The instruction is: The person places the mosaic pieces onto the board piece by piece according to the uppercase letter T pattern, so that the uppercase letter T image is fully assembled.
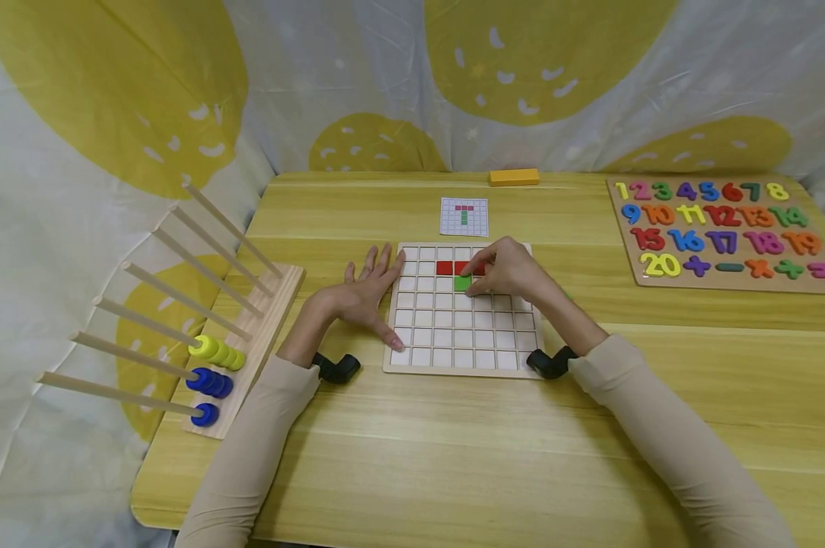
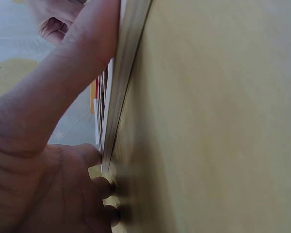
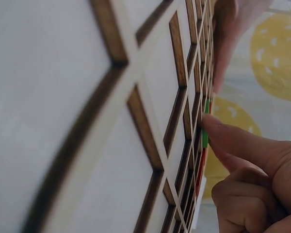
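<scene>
A wooden grid board [image 1: 422, 374] with white cells lies flat on the table. My left hand [image 1: 367, 295] is spread at its left side, thumb on the lower left corner and index fingertip near the upper left edge. Red square tiles [image 1: 444, 268] sit in a row in the board's upper part, partly hidden by my right hand [image 1: 511, 270]. Below them is a green square tile [image 1: 462, 284], pinched at its edge by my right thumb and index finger. In the right wrist view the thumb touches the green tile [image 3: 205, 133] at the board's surface.
A small pattern card [image 1: 463, 218] showing a red and green T lies behind the board. Farther back is an orange block [image 1: 514, 177]. A peg stand [image 1: 275, 304] with blue and yellow rings stands left; a number puzzle board [image 1: 734, 283] lies right.
</scene>
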`<action>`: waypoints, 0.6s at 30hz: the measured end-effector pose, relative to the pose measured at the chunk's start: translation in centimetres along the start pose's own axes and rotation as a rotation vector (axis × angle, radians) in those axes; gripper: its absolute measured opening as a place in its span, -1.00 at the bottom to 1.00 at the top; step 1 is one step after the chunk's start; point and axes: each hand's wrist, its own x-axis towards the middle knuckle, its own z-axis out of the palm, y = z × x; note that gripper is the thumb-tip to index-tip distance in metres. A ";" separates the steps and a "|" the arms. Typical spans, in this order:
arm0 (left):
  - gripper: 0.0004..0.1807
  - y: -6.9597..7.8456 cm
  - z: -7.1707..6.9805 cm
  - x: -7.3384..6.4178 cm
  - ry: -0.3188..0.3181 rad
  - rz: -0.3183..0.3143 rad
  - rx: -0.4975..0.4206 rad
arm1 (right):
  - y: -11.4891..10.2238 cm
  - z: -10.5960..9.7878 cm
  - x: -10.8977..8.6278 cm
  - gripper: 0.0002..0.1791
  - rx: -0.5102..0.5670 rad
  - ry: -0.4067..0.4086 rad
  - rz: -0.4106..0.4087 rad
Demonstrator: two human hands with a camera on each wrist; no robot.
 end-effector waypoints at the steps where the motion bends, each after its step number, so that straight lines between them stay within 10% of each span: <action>1: 0.72 0.0 0.0 0.0 0.000 0.000 0.000 | 0.0 0.0 0.0 -0.71 0.002 -0.002 -0.001; 18: 0.72 0.0 0.1 0.0 0.001 -0.005 -0.002 | 1.4 -2.2 -0.7 -0.70 0.029 -0.006 -0.009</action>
